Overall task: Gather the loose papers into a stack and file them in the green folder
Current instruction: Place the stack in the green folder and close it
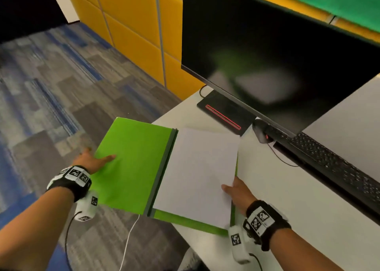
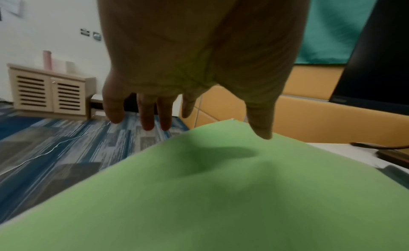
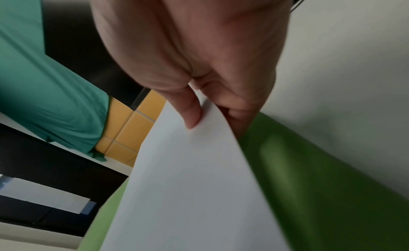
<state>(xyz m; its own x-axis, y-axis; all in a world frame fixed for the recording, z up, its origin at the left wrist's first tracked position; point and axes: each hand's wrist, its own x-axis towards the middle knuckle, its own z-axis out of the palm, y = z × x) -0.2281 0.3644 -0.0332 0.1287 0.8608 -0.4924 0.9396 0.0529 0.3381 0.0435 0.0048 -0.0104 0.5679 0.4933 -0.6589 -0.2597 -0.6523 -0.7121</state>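
The green folder (image 1: 131, 163) is shown lying open at the left corner of the white desk (image 1: 287, 198), its left cover projecting past the desk edge over the patterned carpet (image 1: 51, 85), its dark spine (image 1: 162, 170) running between the two covers. The stack of white papers (image 1: 197, 174) is laid on the right cover, a strip of green being left visible along the near and right edges. The left hand (image 1: 90, 160) is seen at the outer edge of the left cover with fingers (image 2: 146, 113) straight and slightly spread beyond the edge, only the thumb being laid on the green surface — nothing is gripped. The right hand (image 1: 239, 191) is placed at the near right edge of the papers; in the right wrist view the sheets are pinched between the thumb (image 3: 190, 107) on top and the curled fingers beneath, the paper edge being lifted slightly off the cover. Behind the folder a dark monitor (image 1: 267, 54) is carried on a stand base with a red stripe (image 1: 223, 116), and a black keyboard (image 1: 333, 163) and a mouse (image 1: 262, 132) are set along the right — yellow wall panels (image 1: 127, 34) close the background.
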